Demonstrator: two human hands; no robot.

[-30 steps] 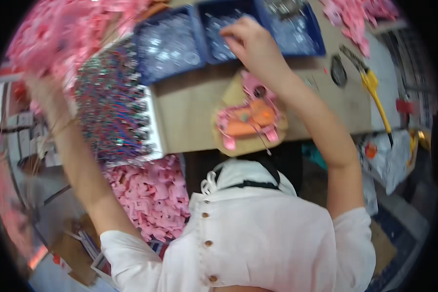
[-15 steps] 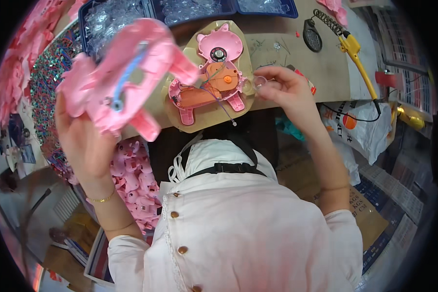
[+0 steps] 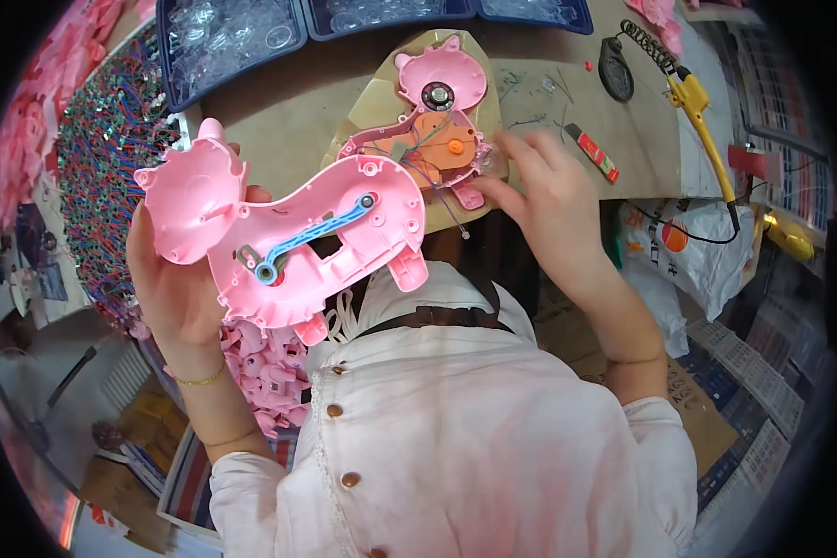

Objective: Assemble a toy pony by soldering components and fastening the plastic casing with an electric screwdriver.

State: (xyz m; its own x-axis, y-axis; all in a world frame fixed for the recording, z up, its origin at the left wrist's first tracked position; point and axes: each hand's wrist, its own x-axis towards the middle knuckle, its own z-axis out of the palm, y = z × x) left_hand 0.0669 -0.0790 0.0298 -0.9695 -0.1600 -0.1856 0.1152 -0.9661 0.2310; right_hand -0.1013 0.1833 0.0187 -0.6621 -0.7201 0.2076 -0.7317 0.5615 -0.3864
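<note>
My left hand (image 3: 172, 284) grips one half of a pink animal-shaped toy shell (image 3: 191, 200), tilted with its hollow inside showing. A blue link arm (image 3: 316, 232) runs across that inside. The matching pink half (image 3: 451, 70) lies on a tan holder, holding an orange gearbox (image 3: 428, 135), a dark round part (image 3: 437, 95) and thin wires. At this half's right end my right hand (image 3: 549, 181) pinches a small clear plastic piece (image 3: 489, 161) against or very near the shell. The fingertips there are slightly blurred.
Blue trays (image 3: 237, 70) of clear parts stand at the back. Coloured wired parts (image 3: 112, 177) heap at left, and more pink shells (image 3: 265, 372) lie below. At right are a yellow-handled soldering iron (image 3: 702, 130), its black coiled stand (image 3: 615, 73) and a red-green stick (image 3: 593, 153).
The shell half in my left hand has swung down and right, turning its inside more into view. My right hand has brought the clear piece to the end of the other half.
</note>
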